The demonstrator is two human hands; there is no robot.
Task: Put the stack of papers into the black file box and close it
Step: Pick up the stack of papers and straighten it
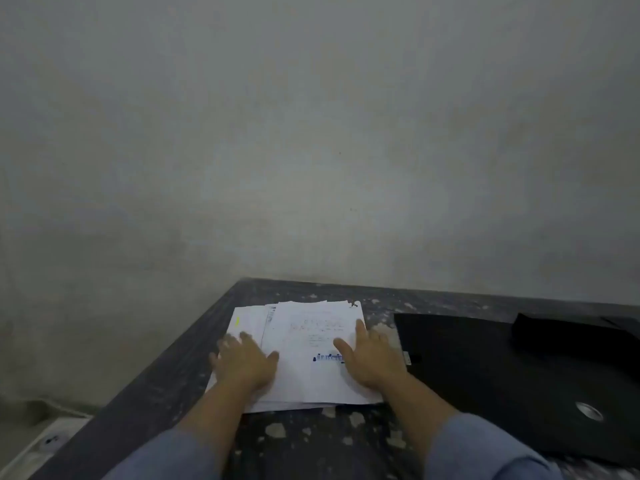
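Both hands lie flat on the stack of papers (304, 355), left hand (244, 365) and right hand (372, 358) with fingers spread, grasping nothing, the black file box (502, 375) just right of the stack on the table (166, 375).

Blue-grey sleeves (166, 455) (pushed up the forearms); bare hands (246, 363), no jewellery visible.

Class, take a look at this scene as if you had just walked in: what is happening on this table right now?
A person presses both hands flat on a loose stack of papers lying on a dark, paint-flecked table. The left hand rests on the stack's left side, the right hand on its right. The black file box lies flat just to the right. No paper has gone into it yet.
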